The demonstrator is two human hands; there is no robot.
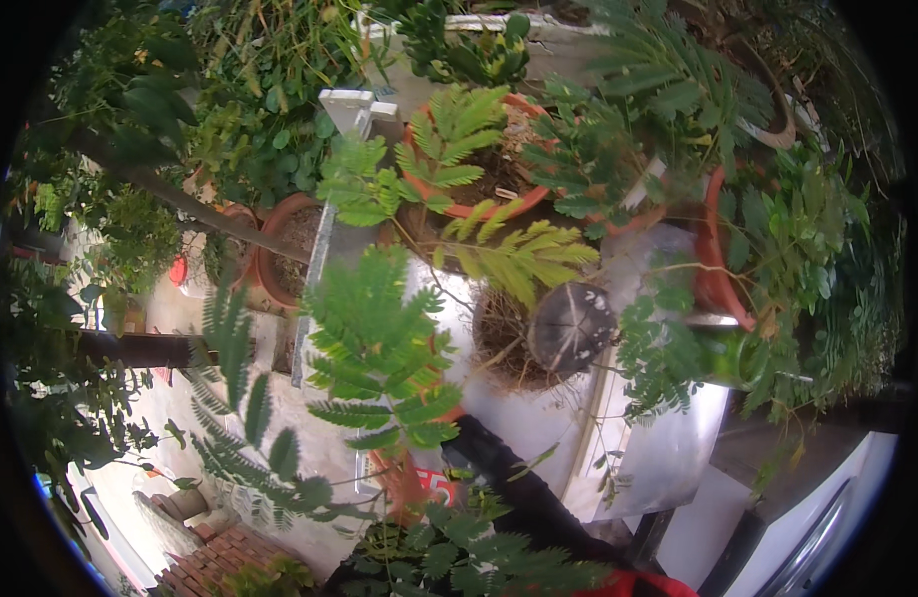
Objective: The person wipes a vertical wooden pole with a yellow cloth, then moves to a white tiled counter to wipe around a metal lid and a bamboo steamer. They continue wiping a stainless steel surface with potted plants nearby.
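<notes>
A black sleeve (503, 477) reaches up from the lower right. At its end my right hand (450, 409) shows only as a small reddish patch behind feathery green leaves (377, 328). Lower down, a blurred reddish shape looks like my left hand (400, 485), partly covered by foliage. Leaves hide the fingers of both, so any hold cannot be made out. Beyond the sleeve, a tangle of brown roots (507, 336) sits on a pale surface (496, 418). Against it rests a dark round piece (572, 327) with pale radiating streaks. Yellow-green leaf fronds (518, 250) hang above them.
A terracotta pot of soil (530, 198) stands at the back, another pot (716, 276) at the right. More pots (283, 254) are on the left beyond a grey ledge edge (313, 291). A green bottle (731, 358) lies right. Stacked bricks (224, 560) are at lower left.
</notes>
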